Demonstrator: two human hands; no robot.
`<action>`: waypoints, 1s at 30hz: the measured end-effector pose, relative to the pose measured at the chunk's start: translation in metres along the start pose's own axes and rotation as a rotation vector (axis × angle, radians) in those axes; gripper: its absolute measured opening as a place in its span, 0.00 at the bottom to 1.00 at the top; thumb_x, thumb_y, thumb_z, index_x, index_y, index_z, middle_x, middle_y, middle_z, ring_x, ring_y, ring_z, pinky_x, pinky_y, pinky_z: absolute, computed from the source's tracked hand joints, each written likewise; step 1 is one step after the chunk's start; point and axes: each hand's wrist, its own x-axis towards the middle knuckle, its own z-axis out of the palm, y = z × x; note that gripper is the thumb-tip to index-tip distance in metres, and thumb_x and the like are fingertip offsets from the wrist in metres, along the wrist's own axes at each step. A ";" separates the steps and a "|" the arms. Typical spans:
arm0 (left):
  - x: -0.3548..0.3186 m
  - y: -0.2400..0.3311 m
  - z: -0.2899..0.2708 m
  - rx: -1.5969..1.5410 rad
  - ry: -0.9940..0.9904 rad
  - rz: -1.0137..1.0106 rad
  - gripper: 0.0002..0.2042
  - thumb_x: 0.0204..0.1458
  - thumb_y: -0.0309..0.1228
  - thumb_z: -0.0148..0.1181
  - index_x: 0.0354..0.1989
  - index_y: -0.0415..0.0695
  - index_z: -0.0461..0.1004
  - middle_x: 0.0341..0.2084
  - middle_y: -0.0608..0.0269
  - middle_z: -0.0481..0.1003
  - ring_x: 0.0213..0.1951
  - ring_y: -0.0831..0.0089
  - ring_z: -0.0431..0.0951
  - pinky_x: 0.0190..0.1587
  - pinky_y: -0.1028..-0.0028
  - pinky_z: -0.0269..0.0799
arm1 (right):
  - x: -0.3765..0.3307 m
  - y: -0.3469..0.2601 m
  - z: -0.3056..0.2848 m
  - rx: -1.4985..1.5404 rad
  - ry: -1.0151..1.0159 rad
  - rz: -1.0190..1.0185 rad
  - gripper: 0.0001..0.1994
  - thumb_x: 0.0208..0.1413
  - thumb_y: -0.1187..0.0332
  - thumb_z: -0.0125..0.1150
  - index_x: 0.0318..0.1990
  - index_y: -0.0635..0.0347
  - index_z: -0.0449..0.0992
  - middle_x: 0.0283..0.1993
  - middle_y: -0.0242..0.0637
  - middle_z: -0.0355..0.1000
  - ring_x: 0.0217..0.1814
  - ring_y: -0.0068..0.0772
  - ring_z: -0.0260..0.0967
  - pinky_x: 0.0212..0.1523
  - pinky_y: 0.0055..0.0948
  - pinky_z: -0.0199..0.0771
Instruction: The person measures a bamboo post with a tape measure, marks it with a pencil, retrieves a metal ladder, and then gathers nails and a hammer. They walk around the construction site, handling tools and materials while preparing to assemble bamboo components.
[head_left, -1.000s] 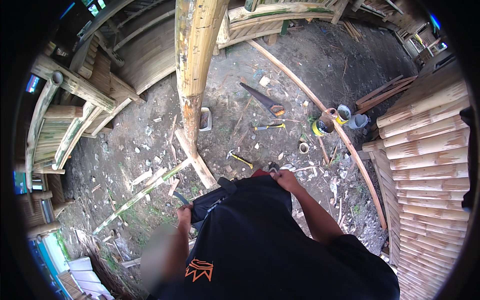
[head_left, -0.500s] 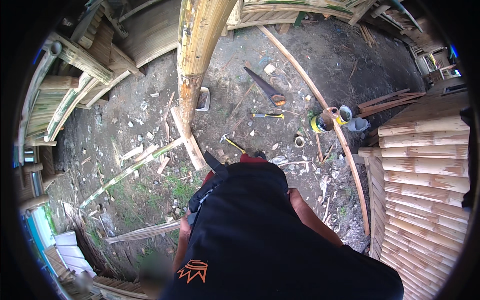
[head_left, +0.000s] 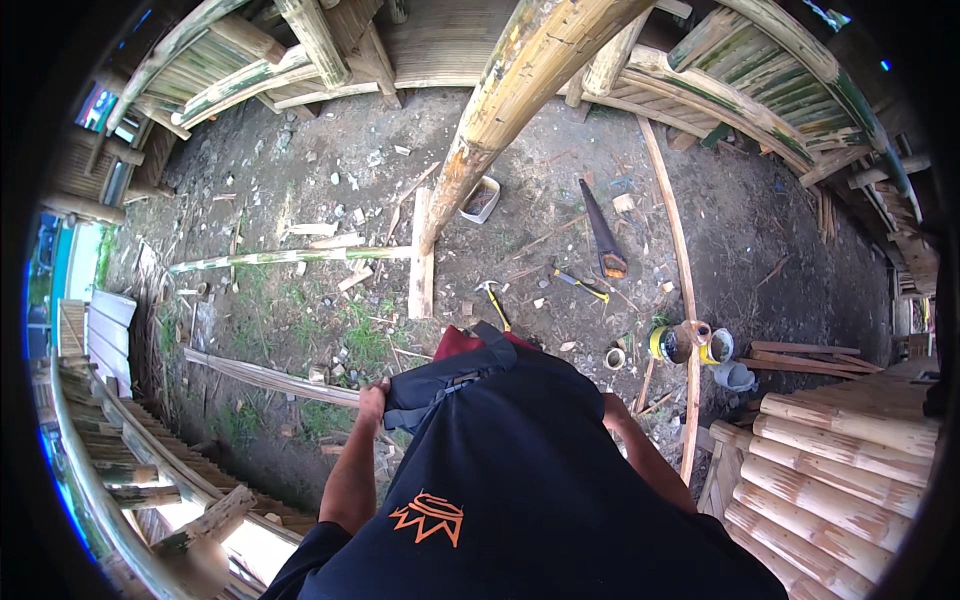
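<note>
A black bag [head_left: 425,392] with straps and a buckle sits at the front of my waist, over dark red cloth. At its left edge my left hand [head_left: 373,402] is curled closed against it. The end of a bundle of thin bamboo strips [head_left: 270,378] meets this hand in the picture; whether they touch, I cannot tell. My right hand [head_left: 615,410] is at the right side of my waist, its fingers hidden by my dark shirt [head_left: 560,480]. Ahead on the ground lie a claw hammer [head_left: 493,303], another yellow-handled hammer [head_left: 580,285] and a handsaw [head_left: 603,232].
A thick bamboo post [head_left: 500,110] rises ahead from a wooden board [head_left: 421,285]. Beside it stands a white container [head_left: 481,202]. A long bamboo strip [head_left: 672,220] runs past buckets [head_left: 735,376] on the right. Bamboo seating [head_left: 830,460] stands right; a green bamboo pole [head_left: 300,257] lies left.
My view has turned left, so the ground and tools appear rotated clockwise. More of my left forearm shows beside the bag. Both hands remain at my waist.
</note>
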 end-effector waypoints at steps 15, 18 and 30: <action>-0.080 0.149 0.152 0.193 -0.214 0.628 0.07 0.57 0.28 0.56 0.39 0.38 0.77 0.24 0.59 0.78 0.27 0.75 0.76 0.33 0.71 0.72 | -0.071 -0.316 -0.110 0.377 -0.081 -0.710 0.06 0.60 0.70 0.56 0.41 0.63 0.74 0.33 0.31 0.73 0.28 0.17 0.69 0.29 0.19 0.71; -0.117 0.202 0.194 0.088 -0.329 0.810 0.08 0.58 0.27 0.55 0.43 0.39 0.76 0.21 0.60 0.75 0.23 0.76 0.74 0.27 0.71 0.71 | -0.105 -0.351 -0.099 0.378 -0.095 -0.935 0.06 0.60 0.71 0.55 0.41 0.64 0.74 0.32 0.31 0.73 0.29 0.17 0.69 0.29 0.19 0.71; -0.142 0.214 0.304 0.527 -0.951 0.723 0.07 0.60 0.27 0.57 0.40 0.36 0.77 0.19 0.78 0.67 0.22 0.89 0.59 0.23 0.83 0.55 | -0.089 -0.220 -0.134 0.965 0.377 -0.776 0.08 0.63 0.69 0.55 0.43 0.63 0.74 0.32 0.29 0.71 0.28 0.16 0.66 0.29 0.20 0.69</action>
